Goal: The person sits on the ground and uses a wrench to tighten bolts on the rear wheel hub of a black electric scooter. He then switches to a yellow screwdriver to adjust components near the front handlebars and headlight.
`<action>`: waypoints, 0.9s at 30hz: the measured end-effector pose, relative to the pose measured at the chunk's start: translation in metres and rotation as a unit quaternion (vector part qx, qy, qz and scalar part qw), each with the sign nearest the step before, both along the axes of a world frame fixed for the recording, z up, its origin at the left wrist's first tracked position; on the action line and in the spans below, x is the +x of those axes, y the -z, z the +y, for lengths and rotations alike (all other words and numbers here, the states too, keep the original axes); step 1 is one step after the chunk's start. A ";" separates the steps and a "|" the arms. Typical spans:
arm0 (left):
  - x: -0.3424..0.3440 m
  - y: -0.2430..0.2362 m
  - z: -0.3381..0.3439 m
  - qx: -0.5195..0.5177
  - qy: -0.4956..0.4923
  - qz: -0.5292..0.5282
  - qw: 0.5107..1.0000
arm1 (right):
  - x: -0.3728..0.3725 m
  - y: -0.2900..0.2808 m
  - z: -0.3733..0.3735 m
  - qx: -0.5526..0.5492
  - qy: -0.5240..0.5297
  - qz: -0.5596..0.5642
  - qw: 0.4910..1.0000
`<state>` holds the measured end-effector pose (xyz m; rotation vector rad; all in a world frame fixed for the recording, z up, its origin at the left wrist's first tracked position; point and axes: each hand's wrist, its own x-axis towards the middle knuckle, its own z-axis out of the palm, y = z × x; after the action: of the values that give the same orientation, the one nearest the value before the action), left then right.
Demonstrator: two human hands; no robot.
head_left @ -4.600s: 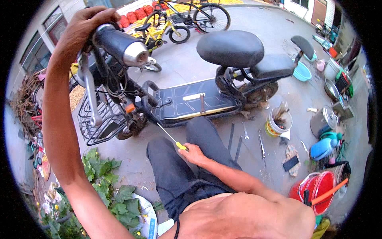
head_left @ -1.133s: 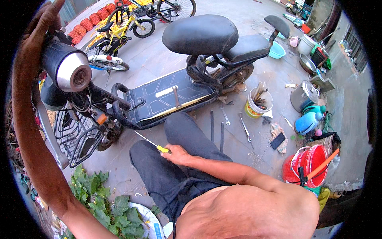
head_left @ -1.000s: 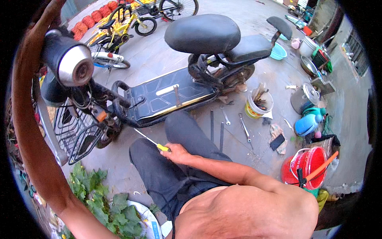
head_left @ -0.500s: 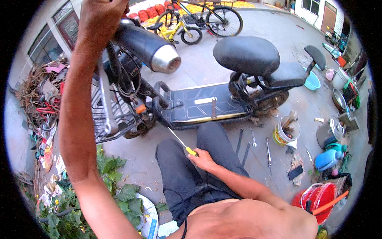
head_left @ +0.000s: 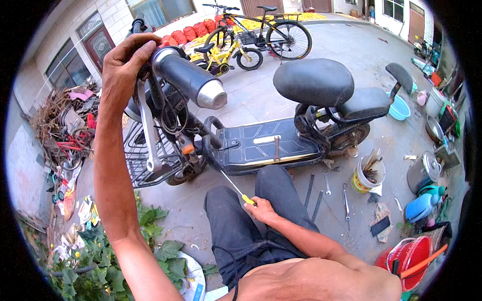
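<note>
My left hand (head_left: 129,59) is raised and closed over the scooter's handlebar, just behind the black grip (head_left: 181,75) with its silver end. Beneath that hand hangs a silver brake lever (head_left: 145,128). Down by my thighs, my right hand (head_left: 262,209) is wrapped round a screwdriver (head_left: 248,199) with a yellow handle; its thin shaft points up toward the scooter's near side. The black electric scooter (head_left: 241,169) stands sideways before me. On its footboard (head_left: 296,146) lies a small wrench (head_left: 276,148).
Wrenches (head_left: 346,201) and black strips (head_left: 310,190) lie on the ground to my right, near a tool bucket (head_left: 357,181), a phone (head_left: 380,227) and a red bucket (head_left: 404,256). Leafy plants (head_left: 113,263) grow at lower left. Two bicycles (head_left: 288,40) stand behind the scooter.
The view has tilted up a little, so the scooter sits lower and the raised left hand shows fully. Both hands keep their holds.
</note>
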<state>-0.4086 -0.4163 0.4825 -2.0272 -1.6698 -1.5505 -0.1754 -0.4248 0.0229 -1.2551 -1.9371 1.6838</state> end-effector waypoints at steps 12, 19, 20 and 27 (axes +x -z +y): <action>0.008 0.007 -0.008 0.050 0.037 0.137 0.989 | 0.002 -0.002 0.003 -0.026 0.007 0.011 1.000; 0.019 0.012 -0.011 0.054 0.026 0.163 0.985 | -0.001 0.009 0.004 0.017 0.013 0.039 0.999; 0.019 0.013 -0.012 0.051 0.025 0.172 0.983 | 0.000 0.008 0.003 0.009 0.010 0.038 0.999; 0.019 0.006 -0.001 0.043 0.021 0.171 0.984 | -0.004 0.004 0.000 -0.009 0.005 0.028 1.000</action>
<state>-0.3900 -0.4170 0.4768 -2.1459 -1.4161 -1.1768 -0.1797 -0.4250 0.0189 -1.2083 -1.8862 1.7159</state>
